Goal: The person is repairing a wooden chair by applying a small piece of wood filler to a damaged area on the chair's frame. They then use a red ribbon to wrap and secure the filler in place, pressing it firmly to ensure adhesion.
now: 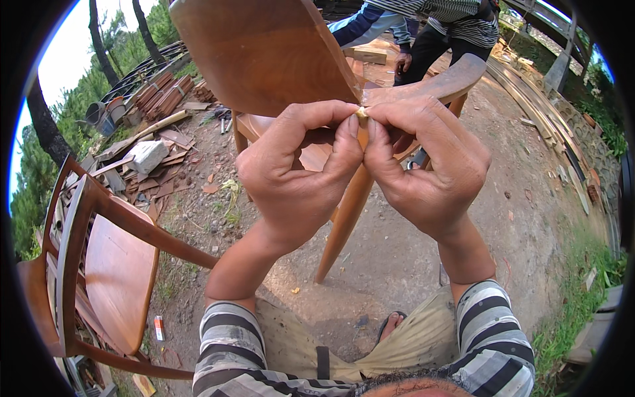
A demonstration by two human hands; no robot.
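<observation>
Just in front of the wooden chair, my left hand [297, 169] and my right hand [430, 162] meet fingertip to fingertip. Thumbs and forefingers of both pinch a small pale-yellow piece [362, 112], too small to name. Right behind it is the joint where the chair's curved armrest [430, 83] meets the broad brown wooden panel [264, 56]. A tapered chair leg [345, 221] slants down between my forearms. My fingers hide part of the joint, and I cannot tell whether the piece touches the chair.
A second wooden chair [119, 264] stands at the left. Beyond the near chair a person in a striped shirt [456, 26] bends over, with another sleeve [374, 26] beside them. Scrap boards and a white block [147, 157] lie at left; long planks [542, 112] line the right.
</observation>
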